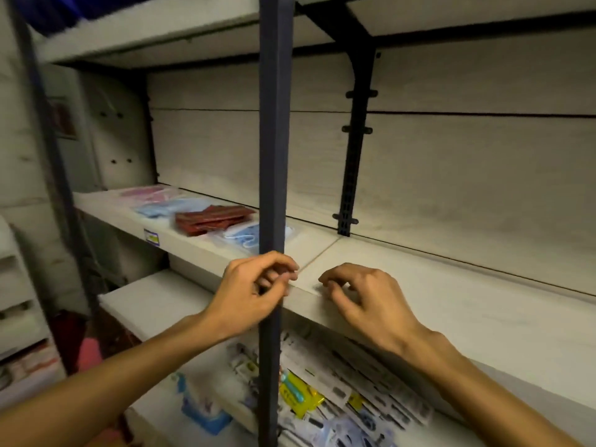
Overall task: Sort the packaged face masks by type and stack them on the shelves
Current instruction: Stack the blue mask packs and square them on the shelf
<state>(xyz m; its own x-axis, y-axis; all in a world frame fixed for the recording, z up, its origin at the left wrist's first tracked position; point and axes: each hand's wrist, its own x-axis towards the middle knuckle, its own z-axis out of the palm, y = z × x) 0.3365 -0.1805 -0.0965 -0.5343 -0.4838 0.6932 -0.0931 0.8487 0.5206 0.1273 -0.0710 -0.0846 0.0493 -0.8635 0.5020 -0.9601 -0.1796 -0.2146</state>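
Single head view, close to shelving.
Camera looked forward and down at the middle shelf (419,285), its upright post (274,156) centred.

Packaged face masks lay in a row on the middle shelf (200,253), left of the dark upright.

At the back sat a pink pack (146,191), flat in clear wrap. Just in front of it lay a light blue pack (171,208), and beside that a small stack of dark red packs (211,219), slightly fanned. Nearest the front was a clear pack with blue and white masks (243,238), partly hidden behind the upright. All lay flat, close together, edges overlapping or touching; the blur hid finer detail.
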